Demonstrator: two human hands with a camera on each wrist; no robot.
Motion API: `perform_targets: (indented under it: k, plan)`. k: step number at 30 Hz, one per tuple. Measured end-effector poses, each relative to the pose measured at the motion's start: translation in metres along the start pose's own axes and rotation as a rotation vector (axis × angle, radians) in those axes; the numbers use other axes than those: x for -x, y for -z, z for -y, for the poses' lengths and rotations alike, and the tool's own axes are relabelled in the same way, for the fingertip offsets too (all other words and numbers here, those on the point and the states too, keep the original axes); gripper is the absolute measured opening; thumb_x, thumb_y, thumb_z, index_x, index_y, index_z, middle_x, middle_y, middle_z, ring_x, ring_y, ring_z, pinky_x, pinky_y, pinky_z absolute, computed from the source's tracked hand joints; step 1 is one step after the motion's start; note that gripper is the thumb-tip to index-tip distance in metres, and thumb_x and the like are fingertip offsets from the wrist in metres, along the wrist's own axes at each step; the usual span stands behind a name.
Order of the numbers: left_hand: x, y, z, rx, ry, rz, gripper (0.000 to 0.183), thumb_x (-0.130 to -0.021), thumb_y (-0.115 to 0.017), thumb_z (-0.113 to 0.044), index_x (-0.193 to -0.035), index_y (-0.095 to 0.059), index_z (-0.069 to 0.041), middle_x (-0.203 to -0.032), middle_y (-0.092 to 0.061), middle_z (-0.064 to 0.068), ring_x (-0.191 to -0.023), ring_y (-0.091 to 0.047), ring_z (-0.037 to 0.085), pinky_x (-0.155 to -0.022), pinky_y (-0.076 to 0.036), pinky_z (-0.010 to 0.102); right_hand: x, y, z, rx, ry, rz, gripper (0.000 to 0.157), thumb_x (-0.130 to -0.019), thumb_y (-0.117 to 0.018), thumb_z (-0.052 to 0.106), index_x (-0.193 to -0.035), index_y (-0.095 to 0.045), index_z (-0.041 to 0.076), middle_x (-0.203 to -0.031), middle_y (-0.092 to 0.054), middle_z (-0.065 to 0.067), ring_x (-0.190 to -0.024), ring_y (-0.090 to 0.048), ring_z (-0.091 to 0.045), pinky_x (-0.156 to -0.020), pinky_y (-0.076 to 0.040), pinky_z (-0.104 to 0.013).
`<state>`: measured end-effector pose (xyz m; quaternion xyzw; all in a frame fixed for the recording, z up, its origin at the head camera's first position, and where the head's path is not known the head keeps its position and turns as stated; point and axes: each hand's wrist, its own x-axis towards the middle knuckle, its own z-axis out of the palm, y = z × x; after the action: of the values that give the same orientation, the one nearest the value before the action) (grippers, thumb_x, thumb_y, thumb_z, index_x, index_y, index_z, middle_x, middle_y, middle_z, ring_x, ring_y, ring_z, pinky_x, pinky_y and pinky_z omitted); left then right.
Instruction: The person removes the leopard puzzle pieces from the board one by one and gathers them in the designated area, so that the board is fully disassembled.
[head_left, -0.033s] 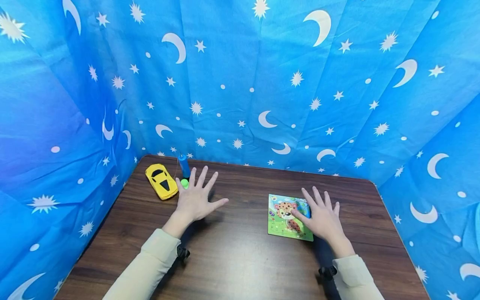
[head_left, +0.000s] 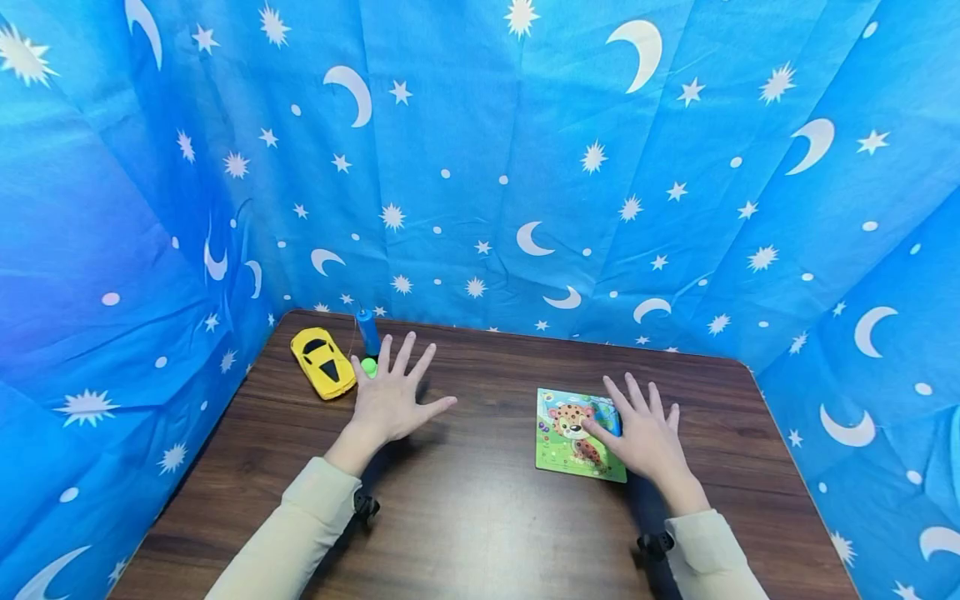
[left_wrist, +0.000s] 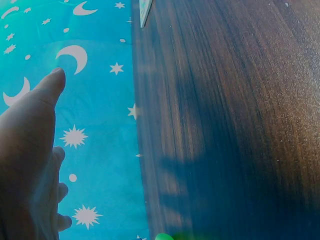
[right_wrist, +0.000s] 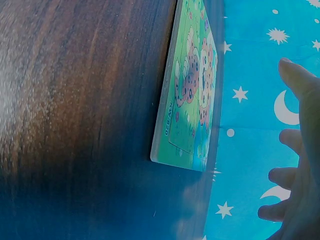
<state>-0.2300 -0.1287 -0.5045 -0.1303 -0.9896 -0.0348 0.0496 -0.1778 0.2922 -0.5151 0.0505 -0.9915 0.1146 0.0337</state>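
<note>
My left hand (head_left: 390,404) hovers above the table with its fingers spread, holding nothing. Just past its little finger is a small green ball (head_left: 369,367), partly hidden by the hand. A yellow toy car (head_left: 323,363) lies to the left of that hand. Over the right edge of a leopard picture puzzle (head_left: 570,454), my right hand (head_left: 647,437) is held with fingers apart and grips nothing. In the right wrist view the puzzle (right_wrist: 187,100) lies flat on the table, apart from the fingers.
A blue cylinder (head_left: 368,332) with a thin wire on top stands behind the green ball. The dark wooden table (head_left: 465,517) runs back to a blue curtain (head_left: 465,125) with moons and stars, which also hangs on both sides.
</note>
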Motion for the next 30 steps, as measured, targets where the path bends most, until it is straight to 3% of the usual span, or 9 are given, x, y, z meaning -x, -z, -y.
perform_targets:
  k: [8, 19, 30]
  plan:
    - [0.0, 0.003, -0.001, 0.004, -0.006, -0.017, 0.106, -0.082, -0.027, -0.098, -0.167, -0.015, -0.036, -0.174, -0.008, 0.007, -0.157, 0.008, 0.041, -0.106, 0.001, 0.085, 0.001, 0.001, -0.001, 0.007, 0.008, -0.022, 0.097, -0.091, -0.057, 0.077, -0.165, -0.03, 0.02, -0.168, -0.021, -0.024, -0.149, -0.012, -0.06, -0.106, -0.006, -0.085]
    - [0.003, 0.0, -0.008, 0.015, -0.018, -0.028, 0.1, -0.086, -0.031, -0.093, -0.167, -0.018, -0.035, -0.174, -0.01, 0.007, -0.157, 0.003, 0.04, -0.108, 0.0, 0.083, 0.003, 0.001, 0.003, 0.027, 0.02, -0.038, 0.096, -0.091, -0.057, 0.077, -0.164, -0.032, 0.02, -0.168, -0.022, -0.024, -0.15, -0.01, -0.059, -0.108, -0.001, -0.083]
    - [-0.004, -0.013, -0.033, 0.193, -0.163, -0.025, 0.087, -0.096, -0.049, -0.075, -0.166, -0.028, -0.027, -0.173, -0.015, 0.008, -0.156, -0.016, 0.037, -0.117, -0.018, 0.07, 0.015, -0.017, 0.016, 0.006, 0.122, 0.007, 0.088, -0.093, -0.059, 0.073, -0.162, -0.04, 0.021, -0.166, -0.028, -0.022, -0.149, -0.02, -0.057, -0.108, -0.017, -0.082]
